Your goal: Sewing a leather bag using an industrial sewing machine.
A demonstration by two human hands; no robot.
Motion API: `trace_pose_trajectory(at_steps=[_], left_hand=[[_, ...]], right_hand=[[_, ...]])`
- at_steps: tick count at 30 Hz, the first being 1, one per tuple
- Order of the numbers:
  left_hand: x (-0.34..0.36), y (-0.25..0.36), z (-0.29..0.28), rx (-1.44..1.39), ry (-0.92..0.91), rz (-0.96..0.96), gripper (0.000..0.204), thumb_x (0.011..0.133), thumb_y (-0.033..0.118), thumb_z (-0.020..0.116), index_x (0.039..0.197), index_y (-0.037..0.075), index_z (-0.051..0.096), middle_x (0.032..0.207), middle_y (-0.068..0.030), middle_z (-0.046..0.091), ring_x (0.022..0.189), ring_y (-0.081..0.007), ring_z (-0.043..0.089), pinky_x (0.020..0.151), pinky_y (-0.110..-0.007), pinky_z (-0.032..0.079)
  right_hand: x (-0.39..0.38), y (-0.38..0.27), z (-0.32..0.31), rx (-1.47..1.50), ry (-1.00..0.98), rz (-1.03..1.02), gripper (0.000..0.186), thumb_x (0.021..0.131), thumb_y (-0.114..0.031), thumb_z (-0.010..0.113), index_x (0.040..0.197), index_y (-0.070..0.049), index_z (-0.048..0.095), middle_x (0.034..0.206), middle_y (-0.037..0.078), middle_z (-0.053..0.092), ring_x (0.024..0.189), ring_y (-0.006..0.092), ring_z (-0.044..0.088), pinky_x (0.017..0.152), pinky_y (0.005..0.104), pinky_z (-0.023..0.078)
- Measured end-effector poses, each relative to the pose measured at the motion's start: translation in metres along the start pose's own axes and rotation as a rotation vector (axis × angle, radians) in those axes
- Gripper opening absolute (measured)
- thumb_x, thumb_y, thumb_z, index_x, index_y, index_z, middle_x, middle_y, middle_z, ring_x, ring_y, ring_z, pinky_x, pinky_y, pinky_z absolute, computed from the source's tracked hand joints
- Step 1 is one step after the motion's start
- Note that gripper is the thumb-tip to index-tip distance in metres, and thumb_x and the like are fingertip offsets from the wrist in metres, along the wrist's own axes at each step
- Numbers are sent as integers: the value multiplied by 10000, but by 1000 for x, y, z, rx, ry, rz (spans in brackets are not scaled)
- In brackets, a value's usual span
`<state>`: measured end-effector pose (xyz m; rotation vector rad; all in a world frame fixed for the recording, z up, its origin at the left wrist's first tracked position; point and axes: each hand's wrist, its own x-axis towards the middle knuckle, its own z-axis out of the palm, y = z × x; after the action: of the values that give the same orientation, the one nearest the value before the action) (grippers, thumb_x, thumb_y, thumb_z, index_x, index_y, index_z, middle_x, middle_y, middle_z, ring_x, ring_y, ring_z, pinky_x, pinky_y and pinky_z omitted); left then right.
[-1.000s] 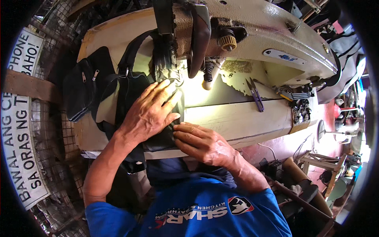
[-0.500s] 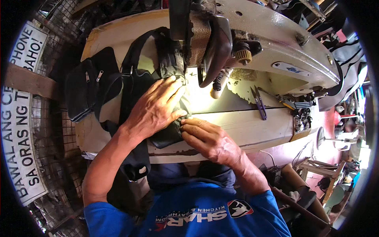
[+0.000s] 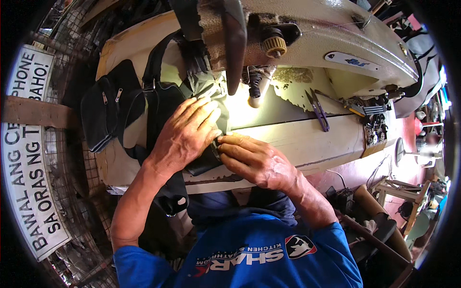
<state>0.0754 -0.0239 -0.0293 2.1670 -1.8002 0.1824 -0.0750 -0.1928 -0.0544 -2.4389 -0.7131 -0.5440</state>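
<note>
A black fabric bag point(image 3: 202, 84) lies on the sewing machine's table, its far end under the machine head. My left hand point(image 3: 185, 132) rests on it palm down, fingers stretched out flat over the cloth. At the near right edge of the bag, my right hand point(image 3: 257, 158) pinches the cloth between thumb and fingers, close beside the left thumb. A black strap loops up on the left. A zipped black pouch point(image 3: 106, 105) with two metal zip pulls lies farther left. The needle area is hidden behind the machine head.
The beige sewing machine point(image 3: 312, 36) arches across the far side. Purple-handled thread snips point(image 3: 319, 113) lie right of the work, near several metal bobbin parts point(image 3: 376, 132). A wire mesh wall with a white sign point(image 3: 38, 173) stands at the left. A wooden frame point(image 3: 415, 206) stands on the right.
The view has shifted, so the machine head sits farther left and higher. Both hands stay on the bag in nearly the same pose, a little nearer to me relative to the machine head.
</note>
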Motion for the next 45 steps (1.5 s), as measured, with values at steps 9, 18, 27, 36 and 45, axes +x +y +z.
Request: trace_pose_trajectory(at_steps=[9,18,27,36,45], left_hand=[[-3,3,2,31,-24,-30,379,860,160,710,1189,-16,645,1219,-183,598,1205,-335,562,1106,-428,418],[-4,1,1,-18,-32,-18,344,876,62,681,1203,-39,644,1305,-211,578,1246,-362,564,1073,-433,460],[2,7,-1,-4,-55,-37,392,862,133,712,1215,-23,638,1288,-177,601,1245,-325,546,1075,-411,455],[3,8,2,28,12,-5,379,849,159,695,1179,-18,636,1259,-143,615,1266,-291,524,1119,-422,399],[-3,8,-2,-72,-21,-76,497,808,136,746,1255,-26,604,1319,-173,586,1268,-338,534,1100,-424,433]], right_hand=[[0,-1,-1,-25,-21,-35,353,758,-144,631,1071,20,628,1187,181,621,1207,339,589,1036,425,496],[0,-1,-2,57,64,-8,338,770,-139,639,1070,17,628,1138,178,644,1162,330,613,978,413,527],[0,-1,-1,75,53,-26,295,762,-132,652,1012,19,615,1073,162,636,1096,322,627,928,399,537],[1,-1,-7,158,-83,35,294,796,-108,634,1052,37,634,1145,186,651,1186,355,613,992,435,519],[8,2,-7,71,-60,-67,324,763,-126,628,1046,32,609,1086,164,621,1131,333,610,962,397,531]])
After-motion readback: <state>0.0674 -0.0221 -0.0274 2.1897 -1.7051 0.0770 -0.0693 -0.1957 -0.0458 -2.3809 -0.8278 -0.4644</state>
